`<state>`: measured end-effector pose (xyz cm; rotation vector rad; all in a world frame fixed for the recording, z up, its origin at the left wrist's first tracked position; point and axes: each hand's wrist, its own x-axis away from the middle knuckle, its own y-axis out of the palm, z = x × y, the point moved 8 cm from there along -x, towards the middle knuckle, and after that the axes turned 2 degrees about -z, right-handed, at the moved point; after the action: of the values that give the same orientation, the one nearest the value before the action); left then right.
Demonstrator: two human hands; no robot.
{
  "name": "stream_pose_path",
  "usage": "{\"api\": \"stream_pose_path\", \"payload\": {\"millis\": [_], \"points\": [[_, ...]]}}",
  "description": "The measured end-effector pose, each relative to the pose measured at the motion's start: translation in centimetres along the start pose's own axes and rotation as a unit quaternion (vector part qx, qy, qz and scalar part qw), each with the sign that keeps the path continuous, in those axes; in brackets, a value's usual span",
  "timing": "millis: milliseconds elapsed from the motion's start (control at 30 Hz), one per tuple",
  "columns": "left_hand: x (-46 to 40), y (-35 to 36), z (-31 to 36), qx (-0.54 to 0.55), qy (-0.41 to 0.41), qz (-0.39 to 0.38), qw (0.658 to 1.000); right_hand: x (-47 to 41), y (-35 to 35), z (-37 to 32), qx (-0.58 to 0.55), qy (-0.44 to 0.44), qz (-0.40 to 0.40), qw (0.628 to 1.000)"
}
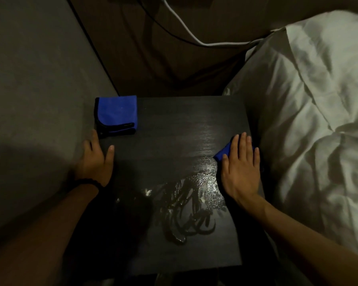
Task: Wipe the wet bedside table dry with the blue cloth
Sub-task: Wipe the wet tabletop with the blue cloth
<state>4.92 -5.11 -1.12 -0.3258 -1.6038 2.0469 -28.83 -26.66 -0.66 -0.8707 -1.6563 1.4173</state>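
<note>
A blue cloth (222, 154) is pressed flat under the spread fingers (241, 145) of the right hand (240, 170) at the surface's (174, 124) right edge; the left hand (97, 159), fingers loosely spread, braces the left edge. Water streaks (186, 211), nearer than the fingers, are best taken in overlapping strokes. Two cloths are counted: the second cloth (117, 114) lies folded beyond the left fingers.
</note>
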Motion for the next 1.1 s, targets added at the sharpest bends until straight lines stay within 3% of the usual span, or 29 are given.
{"api": "stream_pose_path", "payload": {"millis": [600, 1100], "points": [[0.3, -0.6, 0.6, -0.047, 0.031, 0.038, 0.998, 5.2, 1.5, -3.6, 0.016, -0.049, -0.037, 0.998], [-0.1, -0.1, -0.1, -0.042, 0.026, 0.022, 0.999, 9.8, 2.5, -16.7, -0.025, -0.167, -0.070, 0.983]]}}
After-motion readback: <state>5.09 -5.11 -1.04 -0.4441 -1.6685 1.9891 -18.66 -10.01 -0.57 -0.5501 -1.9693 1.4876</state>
